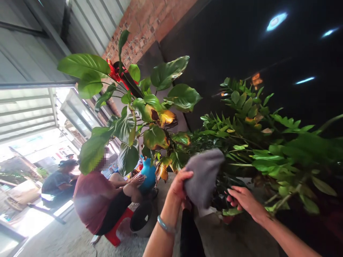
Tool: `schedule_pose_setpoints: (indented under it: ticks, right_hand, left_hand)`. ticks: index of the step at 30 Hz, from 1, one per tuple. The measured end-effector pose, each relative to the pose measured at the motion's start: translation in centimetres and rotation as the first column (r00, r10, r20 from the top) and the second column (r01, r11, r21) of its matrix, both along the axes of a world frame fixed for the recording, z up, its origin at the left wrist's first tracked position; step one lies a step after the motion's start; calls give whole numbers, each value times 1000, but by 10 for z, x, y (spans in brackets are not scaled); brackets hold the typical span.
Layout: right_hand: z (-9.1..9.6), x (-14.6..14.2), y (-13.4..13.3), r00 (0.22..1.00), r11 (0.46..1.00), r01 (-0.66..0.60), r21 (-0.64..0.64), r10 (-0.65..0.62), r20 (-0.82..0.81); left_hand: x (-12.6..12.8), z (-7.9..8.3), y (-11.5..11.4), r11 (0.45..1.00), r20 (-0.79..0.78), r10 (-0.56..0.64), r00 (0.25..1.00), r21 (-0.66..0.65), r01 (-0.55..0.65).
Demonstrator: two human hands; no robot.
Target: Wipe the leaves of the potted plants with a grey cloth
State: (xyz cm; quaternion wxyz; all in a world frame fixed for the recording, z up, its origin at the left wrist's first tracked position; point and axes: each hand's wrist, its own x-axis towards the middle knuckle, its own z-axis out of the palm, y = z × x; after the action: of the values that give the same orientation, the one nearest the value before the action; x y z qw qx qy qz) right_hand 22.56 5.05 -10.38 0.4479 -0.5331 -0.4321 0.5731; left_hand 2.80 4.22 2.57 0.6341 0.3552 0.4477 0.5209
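My left hand (pixel 179 185), with a bracelet on the wrist, is closed around a grey cloth (pixel 205 176) that bunches up above the fingers. To its right, my right hand (pixel 242 201) has curled fingers at the low dark leaves (pixel 226 189) of a bushy green plant (pixel 249 146). What those fingers pinch, if anything, is too dark to make out. Left of the cloth rises a tall broad-leaved plant (pixel 127 125), some of its lower leaves yellow and brown.
A person in a reddish shirt (pixel 92 200) sits on a red stool (pixel 119 226) beside a dark bucket (pixel 143 217) and a blue vase-like object (pixel 147 175). Another person (pixel 57 182) sits farther back. Behind the plants stands a glossy black panel (pixel 214 53).
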Motion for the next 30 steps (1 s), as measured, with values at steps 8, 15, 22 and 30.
schedule_pose_setpoints:
  ticks: [8, 15, 22, 30]
  right_hand:
    - [-6, -3, 4, 999, 999, 37, -11, -37, 30]
    - [-12, -2, 4, 997, 999, 13, -46, -10, 70]
    - [-5, -7, 4, 997, 997, 80, -24, -79, 21]
    - [-3, 2, 3, 993, 992, 122, -31, -122, 8]
  left_hand:
    - [8, -43, -13, 997, -203, -1, 979, -80, -15]
    - [-19, -25, -22, 999, -112, 43, 993, -1, -44]
    - [-5, -51, -12, 946, -115, 317, 941, -29, -322]
    - [-26, -28, -41, 979, -95, 187, 978, -69, -194]
